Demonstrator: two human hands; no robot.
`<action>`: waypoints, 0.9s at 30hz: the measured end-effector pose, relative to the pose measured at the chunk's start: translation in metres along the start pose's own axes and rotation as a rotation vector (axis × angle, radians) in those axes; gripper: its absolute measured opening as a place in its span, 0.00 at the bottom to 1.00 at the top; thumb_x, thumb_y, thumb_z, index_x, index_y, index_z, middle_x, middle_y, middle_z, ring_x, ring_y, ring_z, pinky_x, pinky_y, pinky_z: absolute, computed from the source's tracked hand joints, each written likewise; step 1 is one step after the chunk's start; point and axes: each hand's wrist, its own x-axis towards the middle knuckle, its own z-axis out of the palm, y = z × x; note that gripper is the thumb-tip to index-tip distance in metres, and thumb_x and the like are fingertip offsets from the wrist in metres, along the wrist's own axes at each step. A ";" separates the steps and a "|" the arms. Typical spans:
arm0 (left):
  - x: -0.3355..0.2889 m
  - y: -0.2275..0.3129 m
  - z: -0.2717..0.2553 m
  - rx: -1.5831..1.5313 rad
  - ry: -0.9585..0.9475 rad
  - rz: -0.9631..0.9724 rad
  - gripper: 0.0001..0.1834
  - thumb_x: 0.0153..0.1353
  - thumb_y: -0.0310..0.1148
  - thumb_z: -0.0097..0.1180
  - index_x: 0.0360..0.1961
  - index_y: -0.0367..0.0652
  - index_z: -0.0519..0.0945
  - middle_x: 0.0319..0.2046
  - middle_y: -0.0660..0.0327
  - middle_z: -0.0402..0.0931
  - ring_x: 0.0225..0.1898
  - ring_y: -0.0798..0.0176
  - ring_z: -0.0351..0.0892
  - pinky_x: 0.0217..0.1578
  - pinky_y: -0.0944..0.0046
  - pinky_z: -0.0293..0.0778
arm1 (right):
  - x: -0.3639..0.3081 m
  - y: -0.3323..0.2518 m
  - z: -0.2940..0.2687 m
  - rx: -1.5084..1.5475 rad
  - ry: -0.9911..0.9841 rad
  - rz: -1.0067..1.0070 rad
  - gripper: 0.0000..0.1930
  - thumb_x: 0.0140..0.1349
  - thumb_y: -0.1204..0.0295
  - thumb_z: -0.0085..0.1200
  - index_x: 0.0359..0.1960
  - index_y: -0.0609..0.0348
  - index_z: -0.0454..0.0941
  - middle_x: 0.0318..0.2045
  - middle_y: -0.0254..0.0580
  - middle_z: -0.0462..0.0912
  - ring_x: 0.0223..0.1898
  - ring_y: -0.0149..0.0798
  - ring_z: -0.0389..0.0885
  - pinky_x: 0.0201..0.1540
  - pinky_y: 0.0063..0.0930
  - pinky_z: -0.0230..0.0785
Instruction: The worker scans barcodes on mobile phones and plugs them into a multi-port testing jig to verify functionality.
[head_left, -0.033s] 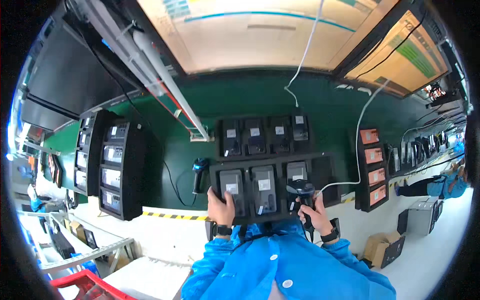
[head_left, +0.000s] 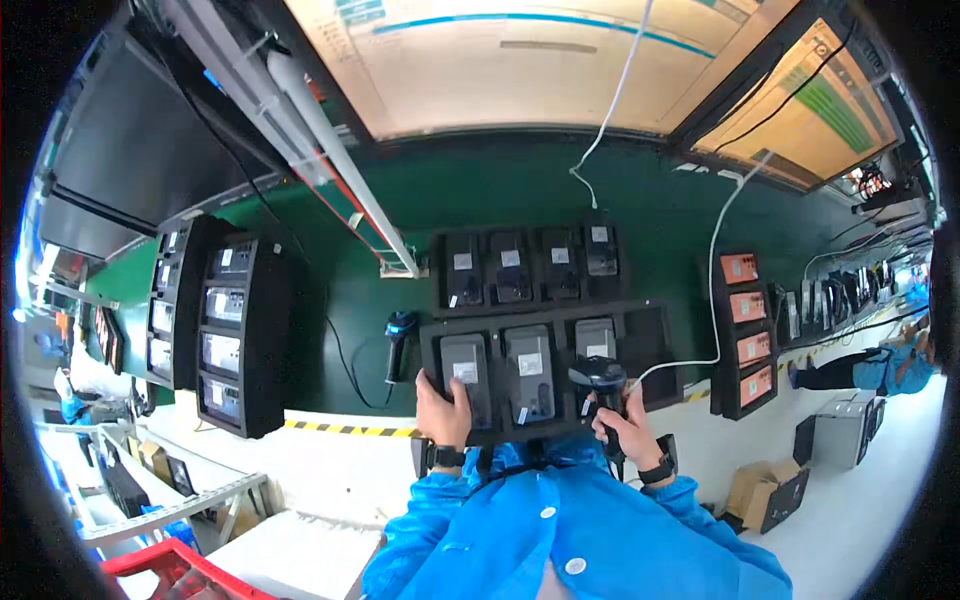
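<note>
My left hand [head_left: 443, 412] grips the near left corner of a black foam tray [head_left: 650, 345] on the bench, thumb pointing up along its edge. In my right hand [head_left: 632, 430] is a black handheld barcode scanner [head_left: 598, 374], its head over the tray's right part. The tray holds three dark phones, each with a white label: a left phone [head_left: 464, 375], a middle phone [head_left: 530, 372] and a right phone [head_left: 595, 336]. The scanner partly covers the right one. The rightmost slot holds no phone. A white cable runs from near the scanner to the right.
Behind lies a second black tray [head_left: 530, 305] with several phones. Another scanner [head_left: 400, 345] rests left of my tray. Black racks [head_left: 262, 340] of boxed items stand at the left, a tray with pink-orange pieces [head_left: 748, 308] at the right. Monitors [head_left: 520, 80] line the back. A co-worker [head_left: 890, 370] is far right.
The scanner's head has shifted very slightly up and left. The tray edge and phones sit a touch differently under it. My left hand keeps its grip.
</note>
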 end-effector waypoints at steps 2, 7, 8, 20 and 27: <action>0.000 -0.003 -0.001 -0.013 -0.015 0.002 0.32 0.56 0.42 0.55 0.58 0.35 0.65 0.48 0.43 0.75 0.46 0.39 0.76 0.44 0.49 0.72 | 0.001 0.011 0.012 0.001 -0.041 0.005 0.25 0.61 0.84 0.46 0.55 0.49 0.49 0.46 0.43 0.71 0.28 0.30 0.70 0.26 0.24 0.67; -0.006 -0.012 -0.001 -0.022 -0.010 0.051 0.33 0.55 0.41 0.56 0.59 0.36 0.65 0.48 0.43 0.75 0.45 0.39 0.76 0.43 0.48 0.72 | 0.001 0.030 0.026 0.086 -0.066 0.096 0.27 0.61 0.83 0.47 0.58 0.50 0.50 0.47 0.42 0.71 0.29 0.30 0.71 0.27 0.24 0.67; -0.006 -0.015 -0.001 -0.029 -0.003 0.067 0.33 0.54 0.41 0.56 0.59 0.36 0.65 0.48 0.43 0.75 0.45 0.39 0.76 0.42 0.47 0.73 | -0.001 0.027 0.033 0.086 -0.061 0.086 0.26 0.62 0.83 0.47 0.57 0.50 0.52 0.47 0.42 0.71 0.29 0.30 0.71 0.27 0.23 0.66; -0.005 -0.022 0.004 -0.075 -0.065 0.069 0.39 0.50 0.38 0.59 0.62 0.33 0.62 0.52 0.40 0.71 0.51 0.38 0.72 0.51 0.49 0.69 | 0.014 0.043 0.035 -0.127 -0.068 -0.011 0.19 0.63 0.77 0.52 0.51 0.56 0.56 0.27 0.38 0.73 0.23 0.28 0.71 0.23 0.23 0.65; -0.011 -0.005 -0.026 -0.062 -0.151 0.084 0.37 0.58 0.47 0.56 0.62 0.34 0.62 0.53 0.39 0.71 0.51 0.36 0.73 0.50 0.49 0.70 | 0.022 0.083 0.014 -0.054 -0.033 0.091 0.33 0.63 0.75 0.51 0.61 0.49 0.41 0.34 0.39 0.75 0.26 0.30 0.73 0.25 0.24 0.67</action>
